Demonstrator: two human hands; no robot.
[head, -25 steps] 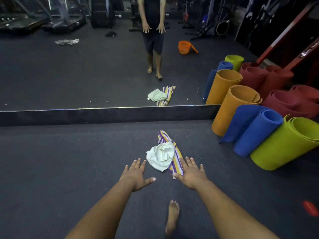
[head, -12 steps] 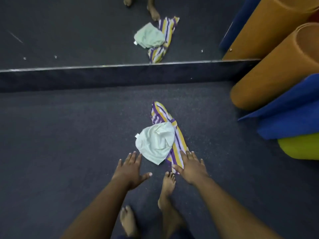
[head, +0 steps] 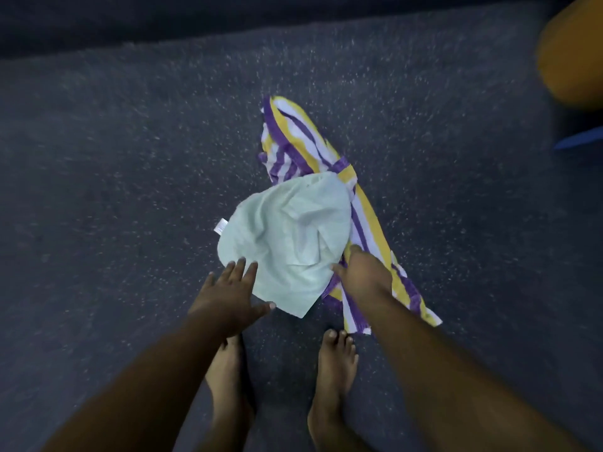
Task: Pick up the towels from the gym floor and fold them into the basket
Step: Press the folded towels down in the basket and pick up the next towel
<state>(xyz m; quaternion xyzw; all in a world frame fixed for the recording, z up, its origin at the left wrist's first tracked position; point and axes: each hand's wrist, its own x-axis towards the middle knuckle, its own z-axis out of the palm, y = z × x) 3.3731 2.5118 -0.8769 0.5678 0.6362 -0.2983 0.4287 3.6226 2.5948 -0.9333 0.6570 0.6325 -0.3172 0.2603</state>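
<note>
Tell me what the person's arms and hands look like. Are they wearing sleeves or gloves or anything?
No gloves. The left hand and right hand are both bare, with no rings or watch that I can see. Both forearms are bare too, with no sleeves as far up as the picture shows. The right hand looks a bit blurry. The feet below are bare as well, with no shoes or socks.

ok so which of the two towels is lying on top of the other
The pale green towel, plain with a small white tag at its edge. It overlaps the purple, yellow and white striped towel, which stretches out beneath it on the floor.
</note>
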